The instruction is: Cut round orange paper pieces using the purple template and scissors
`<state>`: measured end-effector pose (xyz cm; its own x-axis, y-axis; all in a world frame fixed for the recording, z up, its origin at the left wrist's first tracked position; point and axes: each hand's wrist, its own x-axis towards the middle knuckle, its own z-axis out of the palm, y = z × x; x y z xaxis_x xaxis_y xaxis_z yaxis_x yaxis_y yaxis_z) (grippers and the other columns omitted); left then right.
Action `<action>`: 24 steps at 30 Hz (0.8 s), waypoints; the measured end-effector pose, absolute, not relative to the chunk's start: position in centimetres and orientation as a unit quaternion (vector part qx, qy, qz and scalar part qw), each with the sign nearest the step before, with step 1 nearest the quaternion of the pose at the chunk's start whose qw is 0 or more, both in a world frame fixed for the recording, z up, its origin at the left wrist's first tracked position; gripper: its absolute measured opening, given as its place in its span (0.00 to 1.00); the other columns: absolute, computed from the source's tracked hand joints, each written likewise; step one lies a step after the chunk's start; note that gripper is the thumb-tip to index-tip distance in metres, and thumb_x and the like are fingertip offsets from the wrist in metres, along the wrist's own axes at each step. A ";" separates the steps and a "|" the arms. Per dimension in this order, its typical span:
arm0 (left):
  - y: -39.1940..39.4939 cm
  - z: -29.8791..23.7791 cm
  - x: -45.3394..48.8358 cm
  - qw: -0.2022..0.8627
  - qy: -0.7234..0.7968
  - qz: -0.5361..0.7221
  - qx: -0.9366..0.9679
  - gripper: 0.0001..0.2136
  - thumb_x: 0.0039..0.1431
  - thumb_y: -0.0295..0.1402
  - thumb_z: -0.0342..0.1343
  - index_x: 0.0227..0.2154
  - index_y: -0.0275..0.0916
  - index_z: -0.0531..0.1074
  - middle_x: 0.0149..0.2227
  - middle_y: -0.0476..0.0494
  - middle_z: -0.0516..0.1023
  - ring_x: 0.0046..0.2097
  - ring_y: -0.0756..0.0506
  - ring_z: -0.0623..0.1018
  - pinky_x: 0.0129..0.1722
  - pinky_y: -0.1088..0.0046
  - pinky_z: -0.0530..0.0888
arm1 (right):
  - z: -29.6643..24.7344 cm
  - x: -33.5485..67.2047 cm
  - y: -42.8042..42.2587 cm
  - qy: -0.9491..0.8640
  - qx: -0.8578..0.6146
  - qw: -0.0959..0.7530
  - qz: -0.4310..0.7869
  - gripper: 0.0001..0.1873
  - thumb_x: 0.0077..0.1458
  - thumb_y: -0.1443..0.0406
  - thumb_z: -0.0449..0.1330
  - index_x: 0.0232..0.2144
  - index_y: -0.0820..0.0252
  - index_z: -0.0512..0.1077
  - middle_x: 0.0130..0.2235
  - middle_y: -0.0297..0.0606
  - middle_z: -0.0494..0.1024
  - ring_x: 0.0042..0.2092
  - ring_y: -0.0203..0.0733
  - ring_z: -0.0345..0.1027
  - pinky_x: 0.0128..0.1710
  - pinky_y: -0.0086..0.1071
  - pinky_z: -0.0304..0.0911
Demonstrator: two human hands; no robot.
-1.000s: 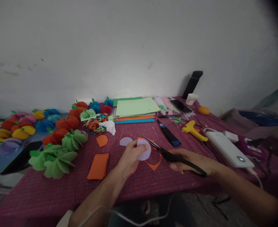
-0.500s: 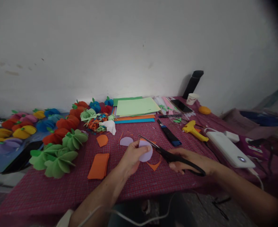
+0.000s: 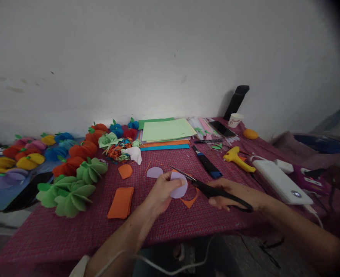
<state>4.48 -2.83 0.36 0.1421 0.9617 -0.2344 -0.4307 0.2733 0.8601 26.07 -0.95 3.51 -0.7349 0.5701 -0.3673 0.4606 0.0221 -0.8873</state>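
Between the thumb and fingers of my left hand [image 3: 164,192] is a rounded piece of purple paper [image 3: 179,191], straight along its left side. My right hand [image 3: 226,192] grips black-handled scissors [image 3: 206,188], their blades pointing left across the top edge of the paper. Whether the blades are cutting into it, I cannot tell. Beneath lie orange paper offcuts [image 3: 190,202]. Another purple half-round piece [image 3: 154,172] rests on the cloth just beyond my left hand. To the left are an orange rounded piece [image 3: 125,171] and a stack of orange paper [image 3: 120,203].
Paper pumpkins in many colours [image 3: 68,165] crowd the left side. Coloured sheets [image 3: 166,130] are stacked at the back beside a heap of scraps [image 3: 120,150]. On the right are a yellow glue gun [image 3: 239,159], a white power bank [image 3: 282,182] and a paper cup [image 3: 235,120].
Almost nothing differs. The purple paper and the scissors have shifted very slightly to the right, with both hands keeping their hold.
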 end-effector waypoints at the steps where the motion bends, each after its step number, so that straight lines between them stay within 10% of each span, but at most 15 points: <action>1: -2.8 0.4 4.5 0.684 0.413 0.507 0.323 0.06 0.36 0.29 0.63 0.19 0.34 0.72 0.18 0.50 0.71 0.20 0.54 0.68 0.22 0.77 0.61 | 3.5 26.2 -0.8 -0.713 -0.365 0.044 0.598 0.19 0.50 0.51 0.56 0.28 0.63 0.66 0.23 0.30 0.62 0.22 0.28 0.54 0.20 0.23 0.53; 24: -2.9 0.4 4.6 0.699 0.433 0.454 0.343 0.05 0.33 0.28 0.63 0.17 0.33 0.73 0.17 0.49 0.70 0.19 0.54 0.67 0.20 0.78 0.61 | 5.6 27.8 1.5 -0.773 -0.325 -0.052 0.543 0.16 0.52 0.54 0.56 0.27 0.63 0.65 0.20 0.27 0.60 0.21 0.27 0.54 0.19 0.22 0.51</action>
<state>4.59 -2.95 0.36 0.2126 0.9322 -0.2930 -0.3377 0.3514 0.8732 27.75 1.52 5.56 -0.7838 0.4453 -0.4329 0.5581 0.1995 -0.8054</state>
